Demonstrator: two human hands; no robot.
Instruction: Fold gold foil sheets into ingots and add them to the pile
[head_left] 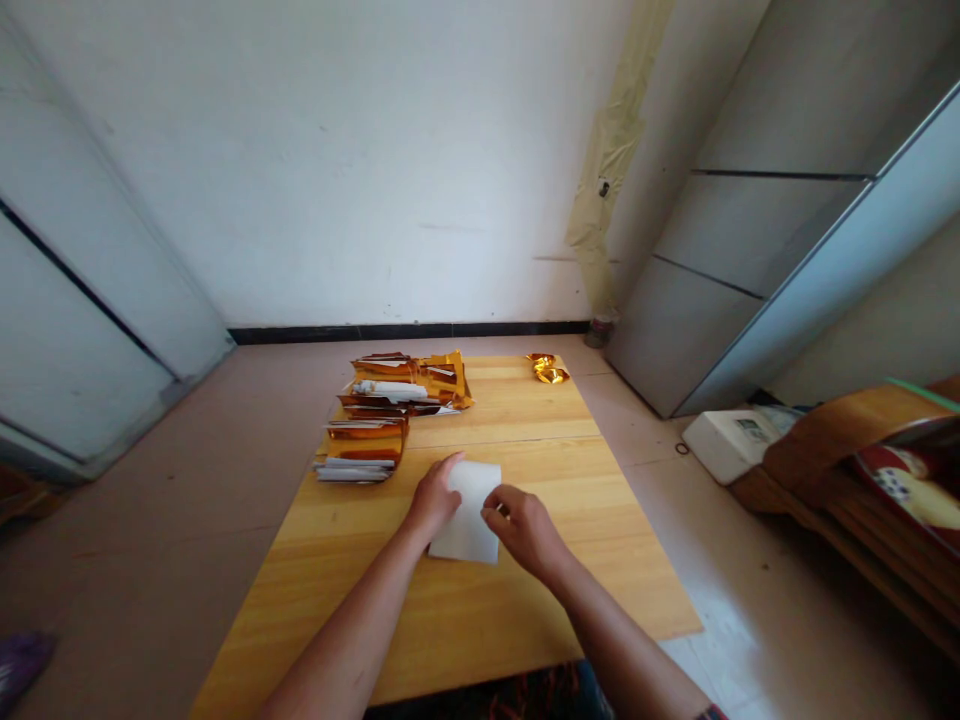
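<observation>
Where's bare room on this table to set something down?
The table is bare right of the right hand and between folded gold foil and crumpled foil. Far left is crowded; the left hand touches white paper mid-table.

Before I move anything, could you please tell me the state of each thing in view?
Left hand: spread, at the paper's left edge.
Right hand: fingers curled, at the paper's right edge; grip unclear.
Paper: lying on the table, pale side up.
Gold sheets: piled, bent.
Gold pieces: folded.
Fridge: shut.
Tape: wrinkled.
</observation>
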